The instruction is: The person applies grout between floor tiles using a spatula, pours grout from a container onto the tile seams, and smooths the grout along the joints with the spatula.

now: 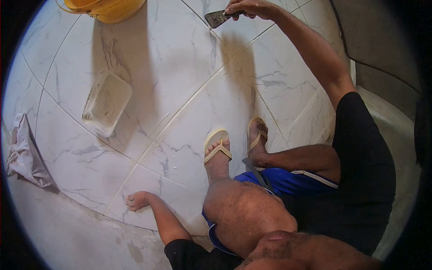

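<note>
My right hand [249, 7] is closed around the handle of a putty knife [217, 19] at the top of the view. The blade is speckled with pale residue and points left, close over a joint between the tiles; I cannot tell whether it touches. At the lower left, my left hand [137, 200] is low at the tiled floor [180, 108], its fingers curled. What these fingers hold, if anything, is hidden. Between my hands, towards the left, a white plastic tub [122, 105] sits on the tiles, smeared inside with pale residue.
A yellow bucket [114, 12] stands at the upper left. A crumpled whitish cloth [28, 155] lies at the far left against the floor's edge. My feet in flip-flops [218, 146] are planted mid-floor, with white crumbs nearby. A dark panel [382, 54] borders the right side.
</note>
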Demonstrator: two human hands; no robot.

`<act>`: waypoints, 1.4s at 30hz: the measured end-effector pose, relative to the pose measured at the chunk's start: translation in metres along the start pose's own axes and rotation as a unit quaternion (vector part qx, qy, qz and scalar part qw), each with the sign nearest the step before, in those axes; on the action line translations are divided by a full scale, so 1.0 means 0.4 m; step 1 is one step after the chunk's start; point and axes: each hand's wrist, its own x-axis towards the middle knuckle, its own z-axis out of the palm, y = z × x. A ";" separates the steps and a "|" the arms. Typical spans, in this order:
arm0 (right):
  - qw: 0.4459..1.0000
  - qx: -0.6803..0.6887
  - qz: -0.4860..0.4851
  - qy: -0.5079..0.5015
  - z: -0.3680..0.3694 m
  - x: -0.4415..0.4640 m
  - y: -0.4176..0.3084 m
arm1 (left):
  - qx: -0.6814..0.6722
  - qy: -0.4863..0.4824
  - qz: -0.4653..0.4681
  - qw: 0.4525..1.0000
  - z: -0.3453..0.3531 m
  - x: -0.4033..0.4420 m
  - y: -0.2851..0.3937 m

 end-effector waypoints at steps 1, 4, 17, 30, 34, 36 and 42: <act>1.000 0.003 -0.023 0.005 -0.005 -0.012 -0.005 | -0.001 -0.001 -0.002 1.000 0.002 -0.002 0.002; 0.986 -0.052 -0.157 0.028 0.010 -0.062 -0.024 | 0.004 0.000 0.001 1.000 -0.002 0.000 -0.004; 0.873 -0.332 -0.337 0.119 0.061 -0.058 0.021 | 0.006 0.003 -0.005 1.000 -0.002 -0.002 0.005; 0.882 -0.311 -0.329 0.133 0.072 -0.034 0.061 | -0.002 -0.007 -0.013 1.000 -0.008 -0.004 0.010; 0.873 -0.335 -0.320 0.152 0.100 -0.073 0.018 | 0.005 0.003 -0.027 1.000 -0.005 -0.008 0.020; 0.868 -0.355 -0.319 0.138 0.083 -0.055 0.035 | 0.013 0.006 -0.024 1.000 -0.010 -0.011 0.023; 0.855 -0.375 -0.321 0.160 0.114 -0.089 0.017 | 0.004 0.005 0.005 1.000 -0.004 -0.004 0.005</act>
